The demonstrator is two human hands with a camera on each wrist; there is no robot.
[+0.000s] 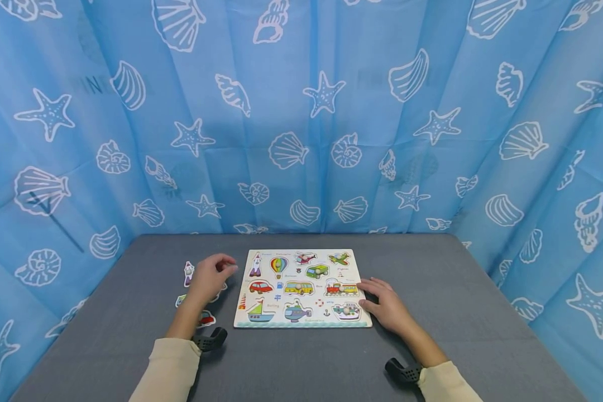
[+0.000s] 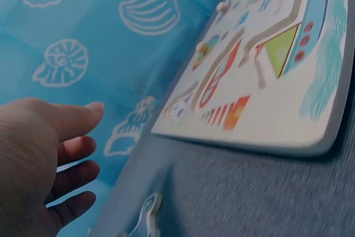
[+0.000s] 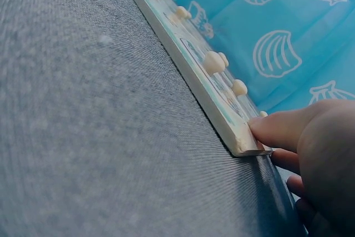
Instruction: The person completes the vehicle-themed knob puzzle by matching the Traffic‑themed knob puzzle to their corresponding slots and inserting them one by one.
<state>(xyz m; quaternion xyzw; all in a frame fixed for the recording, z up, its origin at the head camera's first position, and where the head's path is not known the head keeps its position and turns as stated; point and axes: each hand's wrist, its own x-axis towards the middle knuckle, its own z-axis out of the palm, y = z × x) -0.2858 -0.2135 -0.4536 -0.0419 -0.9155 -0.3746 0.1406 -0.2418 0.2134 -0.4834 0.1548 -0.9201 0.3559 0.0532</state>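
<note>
Right hand has relaxed fingers touching the wooden vehicle puzzle, right edge. Left hand is just left, loosely curled. Left forearm kinda blocks a red car piece; rocket piece nearby.

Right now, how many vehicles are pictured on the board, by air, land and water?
Air: 4 (rocket, balloon, helicopter, plane)
Land: 4 (car, bus, train, green vehicle)
Water: 3 (sailboat, submarine, ship)
Total: 11
</note>
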